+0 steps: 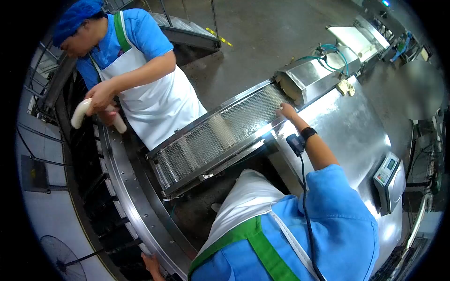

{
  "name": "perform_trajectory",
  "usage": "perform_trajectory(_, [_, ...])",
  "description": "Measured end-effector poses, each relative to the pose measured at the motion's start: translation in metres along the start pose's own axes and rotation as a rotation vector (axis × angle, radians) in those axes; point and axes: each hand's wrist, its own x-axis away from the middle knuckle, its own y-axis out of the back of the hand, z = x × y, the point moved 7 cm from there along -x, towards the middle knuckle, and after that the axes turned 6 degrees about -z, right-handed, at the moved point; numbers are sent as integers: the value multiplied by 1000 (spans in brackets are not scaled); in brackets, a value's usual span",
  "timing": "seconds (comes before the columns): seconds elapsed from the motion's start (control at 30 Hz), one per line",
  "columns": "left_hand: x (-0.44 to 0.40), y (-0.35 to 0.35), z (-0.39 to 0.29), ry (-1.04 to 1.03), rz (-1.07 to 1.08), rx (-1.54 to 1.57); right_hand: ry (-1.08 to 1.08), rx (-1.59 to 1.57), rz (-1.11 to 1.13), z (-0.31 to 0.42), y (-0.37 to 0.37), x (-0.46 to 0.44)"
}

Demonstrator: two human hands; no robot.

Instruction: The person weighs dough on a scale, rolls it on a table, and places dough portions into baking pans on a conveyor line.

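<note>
My right hand [287, 112] reaches over the near side rail of a sloping mesh conveyor belt [243, 114], by its upper end. Its fingers are curled in, and whatever they hold, if anything, is hidden. A dark band circles that wrist. At the bottom, my left hand [151, 263] rests by the curved metal rim [136, 213] of a large round machine, fingers stretched out and nothing visible in them. Just beyond my right hand, a torn brownish sheet [288, 86] hangs at the mouth of a metal housing [311, 77].
Across the belt, a co-worker [145, 79] in a white apron holds a long pale, rounded object [80, 114] over the machine. A steel table [347, 126] on my right bears a digital scale [388, 180] and a pale lump [345, 87]. A cable [304, 201] runs down my sleeve.
</note>
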Motion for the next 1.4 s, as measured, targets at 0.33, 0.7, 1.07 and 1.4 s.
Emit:
perform_trajectory(0.33, [25, 63, -69, -50, -441, -114, -94, -46, -1, -21, 9, -14])
perform_trajectory(0.7, [5, 84, -134, -230, -357, 214, -274, -609, 92, -38, -1, -38])
perform_trajectory(1.07, [-13, 67, -96, -195, -280, 282, -207, -518, 96, -19, -30, -55])
perform_trajectory(1.4, [-100, 51, -72, -106, -339, 298, -289, -1123, 295, 154, 49, 128])
